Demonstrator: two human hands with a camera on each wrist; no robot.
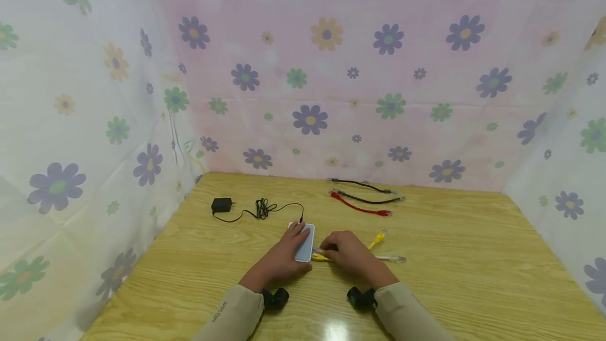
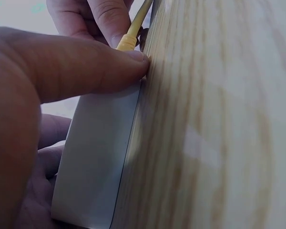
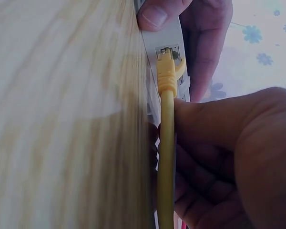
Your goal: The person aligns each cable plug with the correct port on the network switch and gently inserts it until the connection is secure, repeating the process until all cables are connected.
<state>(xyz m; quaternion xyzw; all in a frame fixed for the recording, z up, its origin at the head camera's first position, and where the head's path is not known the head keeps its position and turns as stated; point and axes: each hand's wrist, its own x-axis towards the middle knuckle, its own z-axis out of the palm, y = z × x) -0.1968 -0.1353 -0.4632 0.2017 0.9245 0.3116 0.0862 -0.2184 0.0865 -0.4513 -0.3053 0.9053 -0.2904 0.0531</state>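
My left hand (image 1: 284, 254) holds a small white network switch (image 1: 304, 243) with a grey top on the table. Its thumb lies along one side and its fingers reach over the top. A yellow network cable (image 3: 167, 143) has its plug at a port in the switch's right side; its other end (image 1: 380, 237) lies to the right. Close to that side, my right hand (image 1: 350, 254) pinches a white network cable (image 1: 393, 259) near its plug, beside the yellow one. The fingers hide much of this white cable. A thin black power cord (image 1: 301, 219) runs into the switch's far edge.
A black power adapter (image 1: 221, 204) with its bundled cord lies back left. Two black network cables (image 1: 366, 185) and a red one (image 1: 361, 207) lie at the back. Flowered cloth (image 1: 331, 93) hangs behind and along both sides of the wooden table (image 1: 473, 257).
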